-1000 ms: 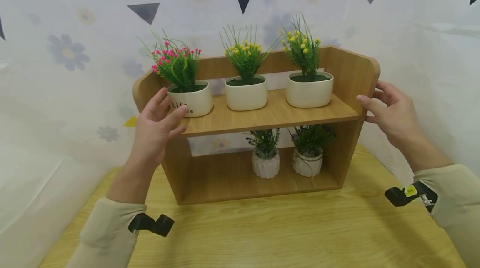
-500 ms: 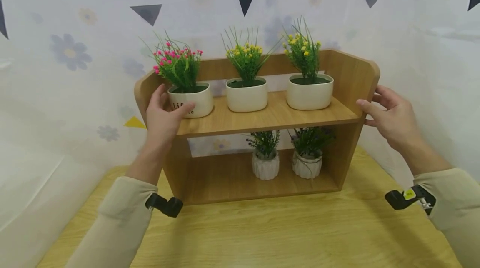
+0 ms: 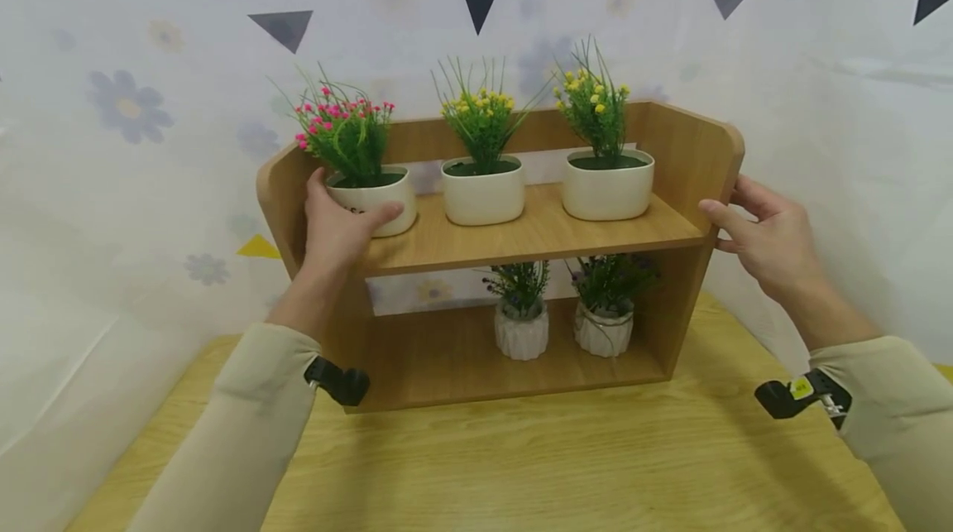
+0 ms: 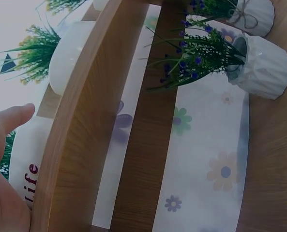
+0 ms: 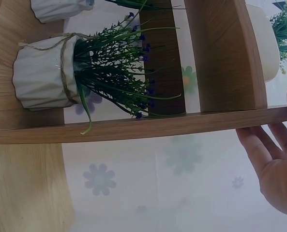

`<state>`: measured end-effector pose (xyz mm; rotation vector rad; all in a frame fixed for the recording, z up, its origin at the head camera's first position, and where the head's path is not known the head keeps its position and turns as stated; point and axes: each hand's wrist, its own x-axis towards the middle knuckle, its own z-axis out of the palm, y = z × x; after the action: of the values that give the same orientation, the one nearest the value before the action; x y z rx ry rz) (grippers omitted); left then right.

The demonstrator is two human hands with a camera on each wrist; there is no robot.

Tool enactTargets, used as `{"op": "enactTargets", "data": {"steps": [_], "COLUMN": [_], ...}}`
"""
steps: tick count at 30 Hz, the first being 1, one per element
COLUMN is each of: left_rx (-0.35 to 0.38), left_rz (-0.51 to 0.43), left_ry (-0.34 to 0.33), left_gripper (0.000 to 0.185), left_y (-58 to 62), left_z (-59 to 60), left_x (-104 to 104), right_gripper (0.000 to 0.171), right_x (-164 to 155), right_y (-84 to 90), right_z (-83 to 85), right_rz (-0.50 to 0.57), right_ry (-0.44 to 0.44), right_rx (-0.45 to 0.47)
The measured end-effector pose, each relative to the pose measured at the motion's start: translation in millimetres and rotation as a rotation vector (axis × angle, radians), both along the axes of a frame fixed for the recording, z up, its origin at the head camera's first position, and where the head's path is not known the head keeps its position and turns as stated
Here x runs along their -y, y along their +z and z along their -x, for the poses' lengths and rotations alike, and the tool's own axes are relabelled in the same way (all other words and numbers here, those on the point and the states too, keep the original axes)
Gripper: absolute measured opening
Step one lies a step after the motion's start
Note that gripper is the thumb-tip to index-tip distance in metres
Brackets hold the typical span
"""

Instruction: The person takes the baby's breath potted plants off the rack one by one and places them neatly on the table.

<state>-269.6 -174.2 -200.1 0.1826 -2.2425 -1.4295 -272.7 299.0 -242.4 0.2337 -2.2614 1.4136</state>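
A two-tier wooden shelf [image 3: 476, 246] stands on the table. At the left end of its upper board is a cream oval flowerpot [image 3: 375, 194] with pink flowers, its dark "Life" lettering partly covered by my thumb. My left hand [image 3: 335, 226] holds this pot, thumb across the front and fingers round the left side. My right hand [image 3: 778, 246] grips the shelf's right side panel [image 3: 707, 155], thumb at its front edge and fingers on the outer face, as the right wrist view also shows.
Two more cream pots, a middle one [image 3: 484, 194] and a right one [image 3: 609, 189], bear yellow flowers on the upper board. Below stand two white fluted pots [image 3: 521, 333] [image 3: 603, 333] with purple-flowered plants. The yellow wood-grain table [image 3: 536, 466] extends in front; a patterned cloth [image 3: 402, 2] hangs behind.
My left hand has moved right and closed in round the pink-flowered pot, its thumb sliding further across the front. The right hand keeps its place on the side panel.
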Motion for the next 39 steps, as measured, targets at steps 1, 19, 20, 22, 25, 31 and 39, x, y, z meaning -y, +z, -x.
{"op": "enactTargets", "data": {"steps": [1, 19, 20, 22, 25, 31, 39], "left_rx": [0.010, 0.068, 0.067, 0.062, 0.051, 0.025, -0.024], "left_rz": [0.010, 0.076, 0.078, 0.081, 0.090, 0.103, 0.065], "left_ry": [0.004, 0.047, 0.046, 0.046, 0.040, 0.025, -0.046], "left_gripper": [0.117, 0.117, 0.117, 0.117, 0.117, 0.118, 0.118], "left_y": [0.5, 3.6, 3.3, 3.2, 2.3, 0.2, -1.9], "left_z": [0.7, 6.4, 6.5, 6.3, 6.0, 3.6, -4.1], "left_x": [0.0, -0.3, -0.3, 0.0, 0.3, -0.1, -5.3], "right_gripper": [0.060, 0.058, 0.058, 0.058, 0.058, 0.057, 0.056], "right_x": [0.5, 6.8, 6.8, 6.9, 7.2, 8.0, 5.9], "right_y": [0.0, -0.6, -0.8, -1.2, -1.9, -2.5, -3.5], "right_z": [-0.1, -2.1, -2.1, -1.7, -1.5, -0.8, -1.1], "right_rz": [0.000, 0.004, 0.002, 0.004, 0.001, 0.004, 0.018], "right_ry": [0.000, -0.007, -0.008, -0.010, -0.012, -0.013, -0.019], "right_rx": [0.002, -0.045, -0.045, -0.047, -0.052, -0.073, -0.080]}}
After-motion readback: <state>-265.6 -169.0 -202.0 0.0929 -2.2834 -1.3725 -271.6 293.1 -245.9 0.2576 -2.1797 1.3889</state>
